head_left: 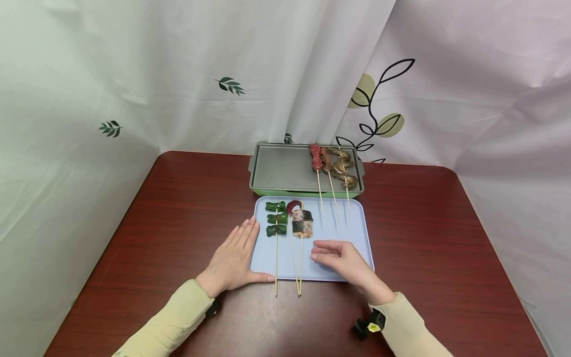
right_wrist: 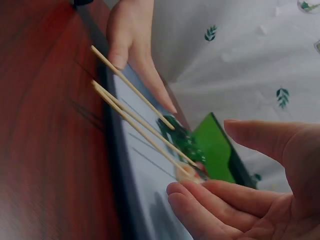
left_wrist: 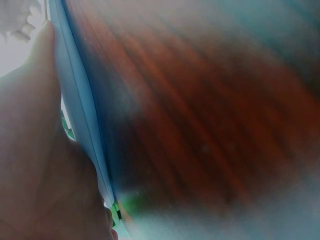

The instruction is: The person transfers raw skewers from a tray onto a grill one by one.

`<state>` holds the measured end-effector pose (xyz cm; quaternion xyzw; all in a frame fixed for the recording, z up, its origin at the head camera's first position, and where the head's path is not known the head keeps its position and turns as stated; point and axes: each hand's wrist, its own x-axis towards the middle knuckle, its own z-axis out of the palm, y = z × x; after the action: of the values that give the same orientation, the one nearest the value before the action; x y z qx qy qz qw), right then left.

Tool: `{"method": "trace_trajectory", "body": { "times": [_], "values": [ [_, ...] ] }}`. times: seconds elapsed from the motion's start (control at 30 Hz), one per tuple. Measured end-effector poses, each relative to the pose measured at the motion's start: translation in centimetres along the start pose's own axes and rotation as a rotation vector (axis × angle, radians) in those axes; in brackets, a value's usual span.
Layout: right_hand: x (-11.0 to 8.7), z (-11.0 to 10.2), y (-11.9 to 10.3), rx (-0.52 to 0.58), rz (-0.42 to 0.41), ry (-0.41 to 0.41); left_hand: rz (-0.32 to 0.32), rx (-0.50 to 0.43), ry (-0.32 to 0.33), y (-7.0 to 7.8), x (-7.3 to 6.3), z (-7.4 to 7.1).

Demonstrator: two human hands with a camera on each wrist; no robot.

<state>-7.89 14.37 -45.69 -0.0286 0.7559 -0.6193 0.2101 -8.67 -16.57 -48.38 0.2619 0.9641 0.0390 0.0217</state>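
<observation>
A pale blue tray lies on the table with three skewers on it. One bears green rolled pieces, one a dark red curled piece, and one pale pieces with dark bands. My left hand rests along the tray's left edge with its fingers straight; its thumb lies by the near edge, close to the green skewer's stick. Over the tray's right half, my right hand holds nothing, its fingers loosely bent and apart from the thumb in the right wrist view.
Behind the tray stands a grey grill pan with a green base. At its right side lie a red skewer, a brown skewer and a skewer of brownish curved pieces, their sticks reaching over the tray. A curtain hangs behind the table.
</observation>
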Motion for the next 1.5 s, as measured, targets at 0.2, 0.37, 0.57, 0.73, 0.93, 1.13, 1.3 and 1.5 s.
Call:
{"method": "trace_trajectory", "body": {
  "times": [0.2, 0.37, 0.57, 0.73, 0.93, 1.13, 1.3, 1.5],
  "values": [
    [0.0, 1.1, 0.9, 0.162, 0.038, -0.074, 0.004, -0.012, 0.038, -0.2, -0.1, 0.5],
    [0.0, 1.7, 0.9, 0.237, 0.048, -0.132, 0.004, -0.017, 0.053, -0.2, -0.1, 0.7],
    [0.0, 2.1, 0.7, 0.31, 0.065, -0.167, -0.003, -0.006, 0.026, -0.1, -0.1, 0.4],
    [0.1, 2.1, 0.9, 0.314, 0.077, -0.164, -0.01, 0.007, -0.005, 0.1, 0.0, 0.0],
    [0.2, 2.2, 1.2, 0.301, 0.078, -0.151, -0.008, 0.002, -0.001, 0.1, 0.0, 0.0],
    [0.0, 2.2, 1.1, 0.324, 0.076, -0.138, -0.009, -0.004, -0.002, 0.0, 0.0, 0.3],
    [-0.2, 2.3, 0.8, 0.35, 0.073, -0.12, -0.005, -0.004, 0.01, 0.0, 0.0, 0.2],
    [-0.3, 2.5, 1.0, 0.35, 0.071, -0.101, 0.0, -0.003, 0.013, 0.0, -0.1, 0.1]
  ]
}}
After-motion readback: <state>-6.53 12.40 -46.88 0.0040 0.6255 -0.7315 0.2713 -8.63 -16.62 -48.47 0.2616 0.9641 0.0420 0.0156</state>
